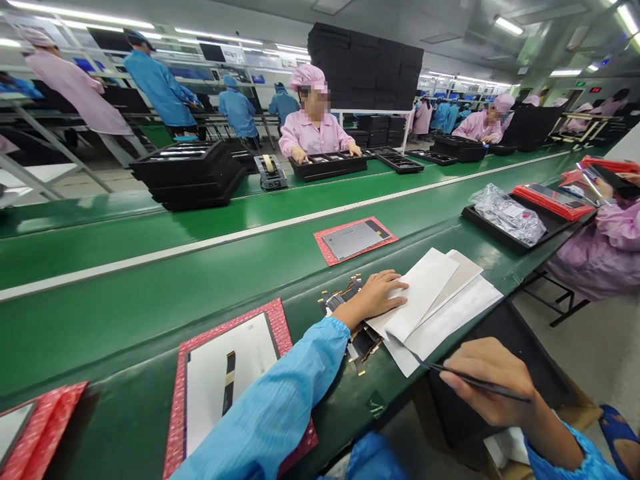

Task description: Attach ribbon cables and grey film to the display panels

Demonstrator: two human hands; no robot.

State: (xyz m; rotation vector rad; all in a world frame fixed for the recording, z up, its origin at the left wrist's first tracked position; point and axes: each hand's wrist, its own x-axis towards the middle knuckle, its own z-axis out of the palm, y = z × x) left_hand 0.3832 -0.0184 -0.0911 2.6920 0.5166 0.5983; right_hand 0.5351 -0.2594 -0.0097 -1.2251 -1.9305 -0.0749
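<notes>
My left hand [377, 293] lies over the left end of some overlapping white paper sheets [450, 310], its fingers stretched out on them. Black tweezers [436, 367] are pinched in my right hand [493, 380], and their tips meet the lower left edge of the sheets. A loose heap of dark flex cables [364, 348] with gold ends sits beneath and beside my left hand, partly hidden. Left of my forearm, a flat white-backed panel [207, 377] rests on pink bubble wrap [175, 400], with a dark flex strip [229, 383] on top.
A grey panel [353, 240] on red bubble wrap lies beside the green conveyor belt [280, 233]. At right are a black tray [525, 233] with a clear plastic bag [507, 213] and a co-worker's pink sleeve [620, 230]. Across stand stacked black trays [185, 173] and a tape dispenser [270, 173].
</notes>
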